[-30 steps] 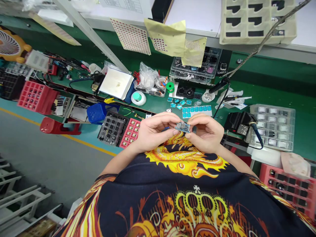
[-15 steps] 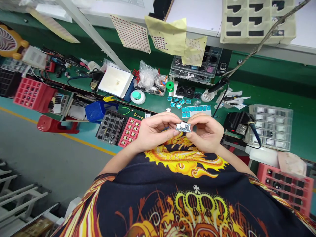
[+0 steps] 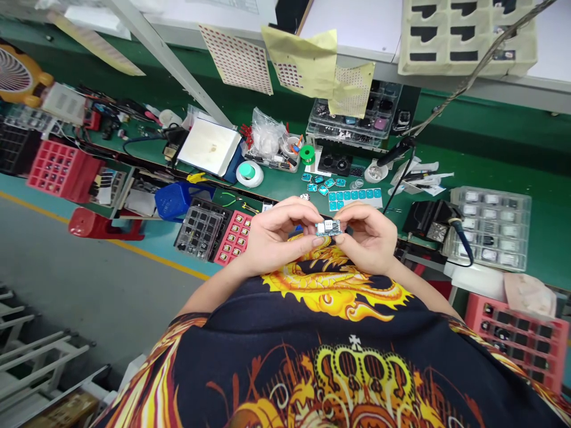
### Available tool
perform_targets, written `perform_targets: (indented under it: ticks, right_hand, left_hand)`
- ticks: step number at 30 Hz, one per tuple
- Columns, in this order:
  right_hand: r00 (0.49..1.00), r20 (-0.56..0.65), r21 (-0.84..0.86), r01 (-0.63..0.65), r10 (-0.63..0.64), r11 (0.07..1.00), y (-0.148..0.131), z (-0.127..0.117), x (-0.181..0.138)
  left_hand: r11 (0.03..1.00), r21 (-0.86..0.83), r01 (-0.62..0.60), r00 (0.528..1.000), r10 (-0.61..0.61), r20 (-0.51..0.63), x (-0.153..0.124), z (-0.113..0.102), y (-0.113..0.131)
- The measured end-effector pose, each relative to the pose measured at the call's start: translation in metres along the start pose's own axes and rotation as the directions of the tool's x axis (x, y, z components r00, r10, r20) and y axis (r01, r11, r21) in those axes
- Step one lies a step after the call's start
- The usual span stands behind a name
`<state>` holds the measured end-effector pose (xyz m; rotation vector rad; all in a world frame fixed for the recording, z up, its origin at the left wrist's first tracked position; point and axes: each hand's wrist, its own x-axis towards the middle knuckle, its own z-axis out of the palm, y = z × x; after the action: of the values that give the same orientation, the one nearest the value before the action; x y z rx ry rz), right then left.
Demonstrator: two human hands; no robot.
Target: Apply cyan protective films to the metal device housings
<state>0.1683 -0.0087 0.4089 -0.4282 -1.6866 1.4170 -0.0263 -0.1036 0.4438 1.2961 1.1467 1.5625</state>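
A small circuit board point(image 3: 328, 227) sits between the person's hands, in front of the printed shirt point(image 3: 276, 333), with the left hand point(image 3: 285, 232) at its 9 o'clock and the right hand point(image 3: 368, 235) at its 3 o'clock. Fingertips cover parts of its 2 ends, its underside is out of sight, and any markings are too small to read. A blue patch behind the left fingers is hard to make out; that hand also hides part of the pink tray point(image 3: 235, 236) toward 9 o'clock. Near 10 o'clock, the picture's edge cuts off an orange fan point(image 3: 18, 74). Both hands are curled, thumb and fingers pinching the board from opposite ends. On the table point(image 3: 276, 189), loose teal pieces point(image 3: 329, 183) lie near 12 o'clock and a teal-dotted sheet point(image 3: 355, 200) between 1 and 2 o'clock.
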Motion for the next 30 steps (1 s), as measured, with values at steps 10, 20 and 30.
perform_targets:
  ticks: [10,20,30]
  right_hand:
    - [0.999,0.026,0.006,-0.033,0.033,0.999,-0.0018,0.0007,0.0008]
    - [0.998,0.047,0.022,-0.044,0.043,0.999,-0.0003,0.0024,0.0039]
    - [0.996,0.059,-0.026,-0.062,0.063,0.998,0.0001,0.0037,0.0065]
  left_hand:
    - [0.996,0.052,-0.074,0.997,0.074,0.003,0.0045,0.0035,0.0038]
    - [0.995,0.055,-0.082,0.997,0.082,0.003,0.0027,0.0031,0.0009]
    - [0.992,0.087,-0.092,0.995,0.089,0.039,0.0019,-0.0017,-0.0033]
